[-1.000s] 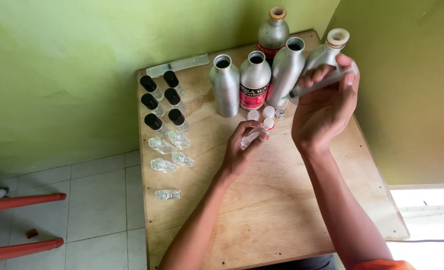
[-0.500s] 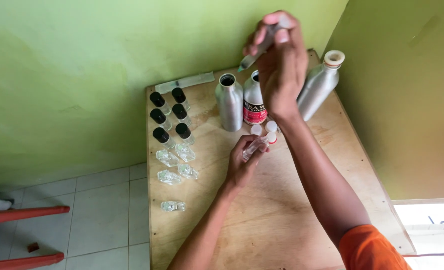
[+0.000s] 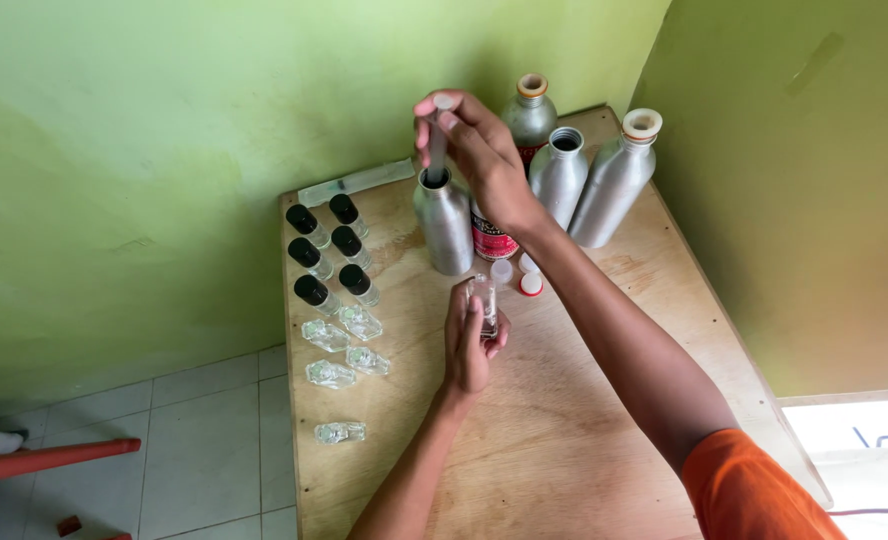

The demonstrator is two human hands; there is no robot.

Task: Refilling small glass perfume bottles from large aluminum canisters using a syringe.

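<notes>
My right hand [image 3: 479, 155] holds a syringe [image 3: 436, 140] upright, its tip down in the open neck of a tall aluminium bottle [image 3: 444, 222]. My left hand [image 3: 471, 340] holds a small clear glass vial [image 3: 483, 303] upright just above the wooden table [image 3: 564, 420], in front of the metal bottles. A red-labelled bottle [image 3: 489, 238] is partly hidden behind my right wrist.
Three more aluminium bottles [image 3: 619, 180] stand at the back right. Several black-capped vials [image 3: 329, 250] stand in two rows at the left, with several uncapped clear vials [image 3: 344, 345] lying below them. Small caps [image 3: 530, 284] lie by the bottles. A second syringe [image 3: 356, 181] rests against the green wall.
My right hand has carried the syringe from the right-hand bottles over to the leftmost bottle and lowered its tip in. My left hand has turned the vial upright.
</notes>
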